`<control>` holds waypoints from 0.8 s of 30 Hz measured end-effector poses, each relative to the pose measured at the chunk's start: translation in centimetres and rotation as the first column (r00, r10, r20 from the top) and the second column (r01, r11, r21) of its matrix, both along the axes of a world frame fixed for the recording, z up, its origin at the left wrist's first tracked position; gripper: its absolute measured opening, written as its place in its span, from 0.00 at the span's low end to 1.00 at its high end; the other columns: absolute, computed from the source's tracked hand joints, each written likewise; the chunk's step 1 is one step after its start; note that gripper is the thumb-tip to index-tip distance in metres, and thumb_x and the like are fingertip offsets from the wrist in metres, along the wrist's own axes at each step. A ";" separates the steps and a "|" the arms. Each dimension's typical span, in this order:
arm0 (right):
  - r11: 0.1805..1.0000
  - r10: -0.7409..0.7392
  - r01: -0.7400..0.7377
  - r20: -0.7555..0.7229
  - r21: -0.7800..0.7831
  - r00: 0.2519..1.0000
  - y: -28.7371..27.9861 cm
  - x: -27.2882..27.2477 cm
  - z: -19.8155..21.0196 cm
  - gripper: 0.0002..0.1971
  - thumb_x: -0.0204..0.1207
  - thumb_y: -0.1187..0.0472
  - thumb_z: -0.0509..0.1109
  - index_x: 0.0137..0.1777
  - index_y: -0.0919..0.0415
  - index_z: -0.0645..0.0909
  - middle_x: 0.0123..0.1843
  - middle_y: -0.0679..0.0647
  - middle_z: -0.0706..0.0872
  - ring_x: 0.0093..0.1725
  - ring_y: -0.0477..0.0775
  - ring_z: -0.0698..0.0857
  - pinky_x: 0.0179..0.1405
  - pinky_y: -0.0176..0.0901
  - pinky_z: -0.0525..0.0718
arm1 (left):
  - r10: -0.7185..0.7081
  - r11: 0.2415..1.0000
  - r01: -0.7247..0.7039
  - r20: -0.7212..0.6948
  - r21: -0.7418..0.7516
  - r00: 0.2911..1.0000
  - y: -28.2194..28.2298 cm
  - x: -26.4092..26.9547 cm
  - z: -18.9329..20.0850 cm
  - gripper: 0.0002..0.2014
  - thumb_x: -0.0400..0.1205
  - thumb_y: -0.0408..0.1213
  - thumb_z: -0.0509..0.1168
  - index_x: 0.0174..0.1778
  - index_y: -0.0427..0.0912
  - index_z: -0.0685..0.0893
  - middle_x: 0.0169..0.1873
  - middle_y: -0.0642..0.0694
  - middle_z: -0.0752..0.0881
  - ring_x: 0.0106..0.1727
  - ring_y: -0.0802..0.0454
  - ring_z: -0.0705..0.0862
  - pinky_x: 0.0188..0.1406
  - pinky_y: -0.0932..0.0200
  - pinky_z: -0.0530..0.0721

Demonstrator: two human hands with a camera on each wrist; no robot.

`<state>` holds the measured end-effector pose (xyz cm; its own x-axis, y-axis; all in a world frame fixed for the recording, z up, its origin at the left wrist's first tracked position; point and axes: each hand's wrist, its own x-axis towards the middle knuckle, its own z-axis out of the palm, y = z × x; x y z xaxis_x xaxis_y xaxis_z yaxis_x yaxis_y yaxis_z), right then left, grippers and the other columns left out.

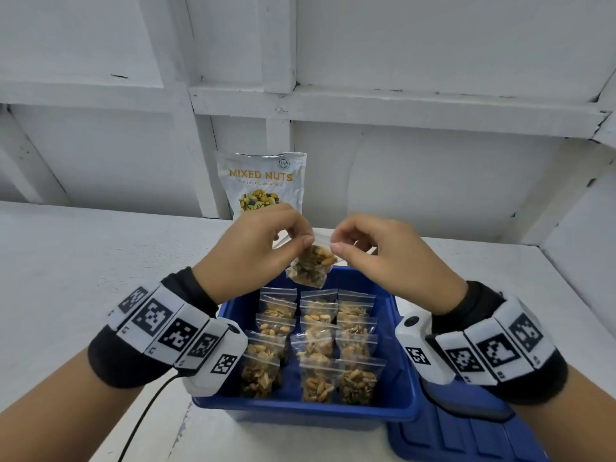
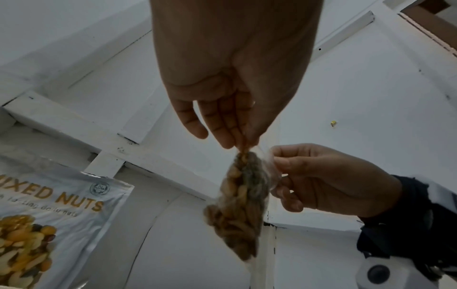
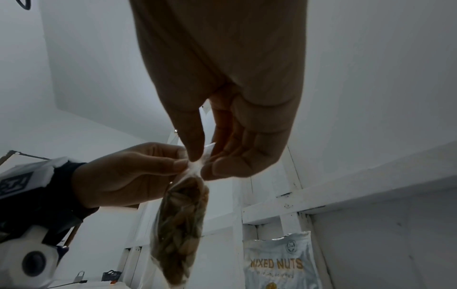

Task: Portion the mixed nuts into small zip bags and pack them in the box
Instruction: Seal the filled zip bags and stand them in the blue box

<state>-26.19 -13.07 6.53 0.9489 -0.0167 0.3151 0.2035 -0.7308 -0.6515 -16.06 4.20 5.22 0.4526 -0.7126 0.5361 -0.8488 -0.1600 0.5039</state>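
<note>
A small clear zip bag (image 1: 311, 266) filled with mixed nuts hangs above the far end of the blue box (image 1: 405, 368). My left hand (image 1: 266, 243) pinches the bag's top edge at its left end, and my right hand (image 1: 373, 251) pinches the same edge at its right end. In the left wrist view the zip bag (image 2: 241, 205) dangles below my left fingertips (image 2: 228, 143). In the right wrist view the zip bag (image 3: 179, 228) hangs from my right fingertips (image 3: 197, 156). Several filled zip bags (image 1: 316, 348) lie in rows inside the box.
The large Mixed Nuts pouch (image 1: 261, 183) stands against the white wall behind my hands. The box's blue lid (image 1: 466, 438) lies at the right front of the white table (image 1: 83, 255). A black cable (image 1: 143, 418) trails from my left wrist.
</note>
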 end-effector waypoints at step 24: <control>0.997 -0.050 0.045 0.089 0.054 0.995 -0.2 -1.2 -1.1 0.03 0.77 0.63 0.68 0.45 0.55 0.82 0.38 0.39 0.82 0.44 0.41 0.81 0.42 0.27 0.80 | 0.064 0.998 -0.064 -0.065 0.003 0.996 0.3 -0.7 -0.1 0.04 0.79 0.40 0.58 0.41 0.48 0.78 0.35 0.61 0.80 0.42 0.71 0.78 0.42 0.79 0.73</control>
<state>-27.38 -13.31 5.42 0.9145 -0.0800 0.3966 0.2286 -0.7066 -0.6697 -16.71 4.54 5.12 0.5315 -0.6815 0.5031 -0.8020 -0.2137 0.5577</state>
